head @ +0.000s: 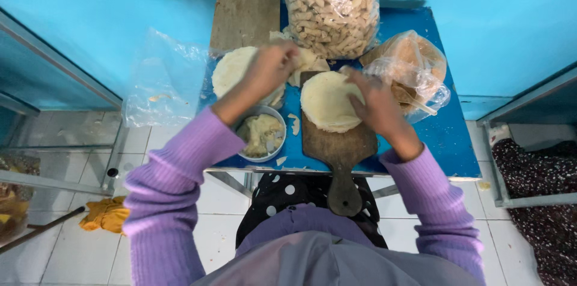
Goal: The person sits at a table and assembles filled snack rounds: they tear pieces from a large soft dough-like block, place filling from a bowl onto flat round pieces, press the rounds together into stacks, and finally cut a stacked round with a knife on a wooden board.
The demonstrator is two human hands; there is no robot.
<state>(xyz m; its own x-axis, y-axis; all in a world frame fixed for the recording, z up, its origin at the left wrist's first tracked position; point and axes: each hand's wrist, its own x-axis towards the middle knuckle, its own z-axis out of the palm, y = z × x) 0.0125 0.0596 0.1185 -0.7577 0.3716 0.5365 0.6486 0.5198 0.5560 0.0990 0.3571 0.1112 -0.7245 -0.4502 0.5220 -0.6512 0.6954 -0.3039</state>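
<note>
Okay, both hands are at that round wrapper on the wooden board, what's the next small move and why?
Probably lay the piece pinched in the left hand onto the round pale dough wrapper on the wooden paddle board. The right hand already steadies the wrapper's edge, and the wrapper's face looks bare.

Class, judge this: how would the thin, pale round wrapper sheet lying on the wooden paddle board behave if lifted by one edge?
The thin, pale round wrapper sheet would probably flop and drape, since it lies flat and looks very thin. It seems light for its width. It may tear easily; the right hand touches only its edge on the wooden paddle board.
</note>
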